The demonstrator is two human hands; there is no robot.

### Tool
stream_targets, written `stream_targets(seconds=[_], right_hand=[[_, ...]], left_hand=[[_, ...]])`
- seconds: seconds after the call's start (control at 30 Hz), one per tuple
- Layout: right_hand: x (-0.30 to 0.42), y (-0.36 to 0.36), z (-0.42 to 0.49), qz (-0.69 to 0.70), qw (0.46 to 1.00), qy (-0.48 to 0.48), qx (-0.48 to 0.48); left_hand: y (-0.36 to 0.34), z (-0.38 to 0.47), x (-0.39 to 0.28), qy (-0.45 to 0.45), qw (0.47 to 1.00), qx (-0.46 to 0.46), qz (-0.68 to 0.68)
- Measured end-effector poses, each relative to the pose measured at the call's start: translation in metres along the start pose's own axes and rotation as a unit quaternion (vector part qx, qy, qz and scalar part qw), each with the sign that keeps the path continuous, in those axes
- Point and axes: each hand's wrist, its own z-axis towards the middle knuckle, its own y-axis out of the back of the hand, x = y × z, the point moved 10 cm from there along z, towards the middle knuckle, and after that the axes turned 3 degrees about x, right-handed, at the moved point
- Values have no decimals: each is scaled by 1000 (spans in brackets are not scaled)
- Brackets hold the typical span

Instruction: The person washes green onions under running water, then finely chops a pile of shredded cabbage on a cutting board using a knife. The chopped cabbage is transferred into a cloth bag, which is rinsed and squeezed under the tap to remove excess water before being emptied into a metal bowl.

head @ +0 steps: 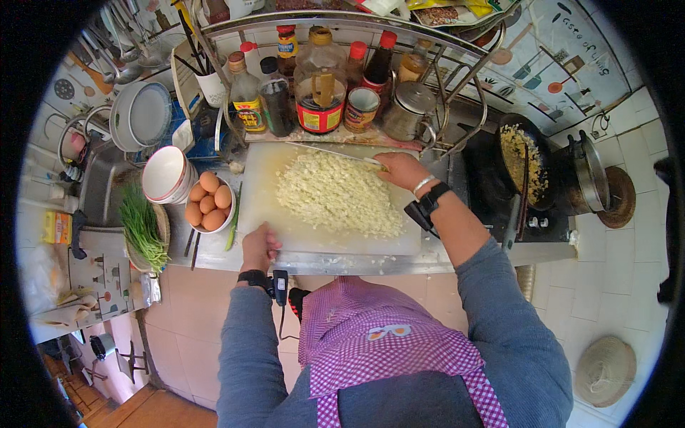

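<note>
My right hand (pixel 398 171) grips the handle of a kitchen knife (pixel 342 153) at the far right of the white cutting board (pixel 326 245). Its thin blade points left along the far side of a wide heap of finely chopped pale vegetable (pixel 337 195). At the board's near left corner is my left hand (pixel 260 247), its fingers loosely curled and somewhat apart, with nothing seen in it. Whether its fingers touch the board is hard to tell.
Left of the board are a bowl of brown eggs (pixel 208 203), stacked bowls (pixel 167 174), green chives (pixel 140 224) and chopsticks (pixel 195 250). Sauce bottles (pixel 278 96) line the back beneath a metal rack (pixel 342 18). A wok (pixel 527 166) with yellow food sits on the stove at right.
</note>
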Motion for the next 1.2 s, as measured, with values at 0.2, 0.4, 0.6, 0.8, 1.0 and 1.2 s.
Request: stream_targets(seconds=[0.2,0.4,0.6,0.8,1.0,1.2], right_hand=[[20,13,7,-48,996,18,73],[63,40,-72,-112,993,-20,38],[88,40,-120,48,991,-114,-60],[81,-14,-102,90,970,-225,17],[95,-16,-84,124,970,-207,16],[106,-24,-60,118,972,-196,54]], left_hand=[[-2,-4,-5,-14,1000,7,-1],[-3,-7,-5,-12,1000,8,-4],[-3,-5,-3,-2,1000,-1,0],[-3,-3,-6,-24,1000,7,-15],[-2,-3,-3,-12,999,9,-28],[-3,-1,-2,-3,1000,12,-17]])
